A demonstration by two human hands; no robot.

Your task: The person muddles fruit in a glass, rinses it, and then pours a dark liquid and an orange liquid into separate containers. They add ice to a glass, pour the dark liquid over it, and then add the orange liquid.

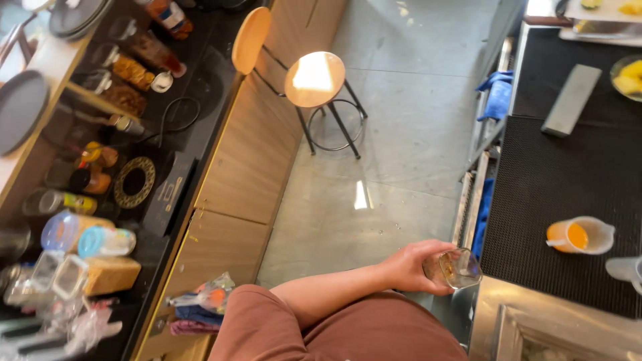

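My right hand (409,266) is shut around a clear empty glass (460,268), holding it tilted just off the near edge of a counter covered by a black rubber mat (555,180). My forearm reaches out from a brown sleeve (267,321) at the bottom. A small clear jug of orange juice (579,235) stands on the mat, to the right of the glass and apart from it. My left hand is out of view.
A steel well (535,327) sits below the mat, and a second clear jug (625,269) at the right edge. A grey bar (572,100), a bowl of yellow fruit (628,75) and blue cloths (498,93) lie farther off. A stool (314,80) stands on the floor beside a cluttered wooden counter (227,200).
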